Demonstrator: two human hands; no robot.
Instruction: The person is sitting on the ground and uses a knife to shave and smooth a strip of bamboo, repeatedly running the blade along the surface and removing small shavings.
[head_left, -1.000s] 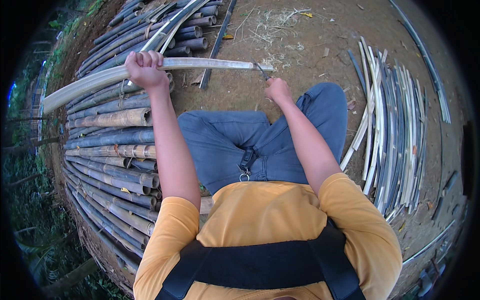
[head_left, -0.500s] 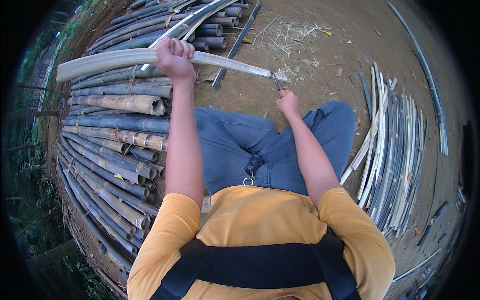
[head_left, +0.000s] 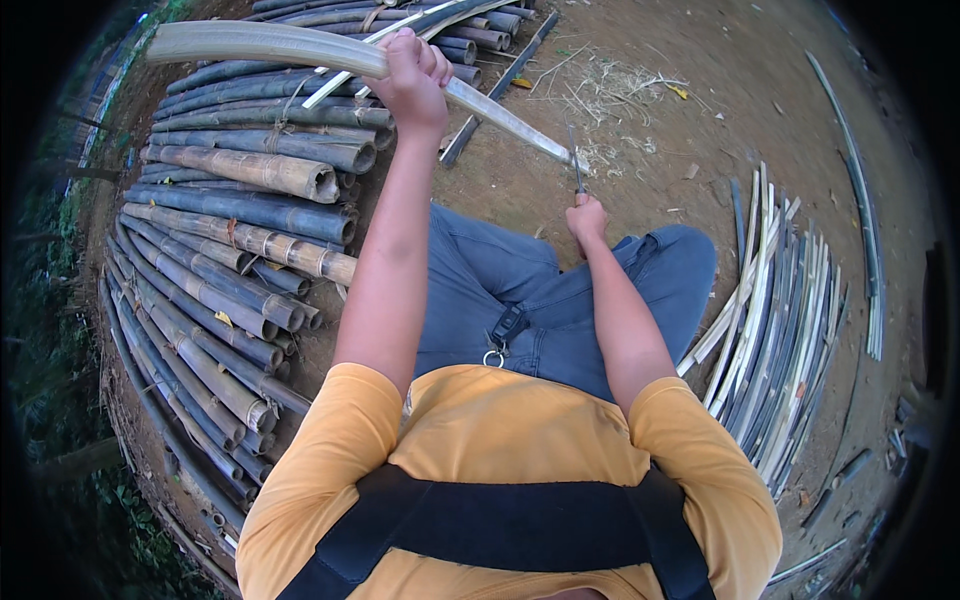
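My left hand (head_left: 414, 85) is wrapped round a long pale split bamboo strip (head_left: 265, 42), near its middle. The strip slants from the far left down to the right, its narrower end in front of me. My right hand (head_left: 586, 217) is closed on the handle of a knife (head_left: 577, 165). Its dark, thin blade points away from me and meets or crosses the strip's right end; whether it has entered the bamboo I cannot tell.
Stacked bamboo poles (head_left: 250, 170) fill the left side. A dark bar (head_left: 500, 88) lies on the dirt ahead, beside pale shavings (head_left: 620, 95). Right of my knee is a bundle of split strips (head_left: 775, 330); farther right lie long thin poles (head_left: 858, 200).
My left hand has moved farther away and to the right, raising the strip's left end in view. The strip slants more steeply now. My right hand has shifted slightly right and nearer me.
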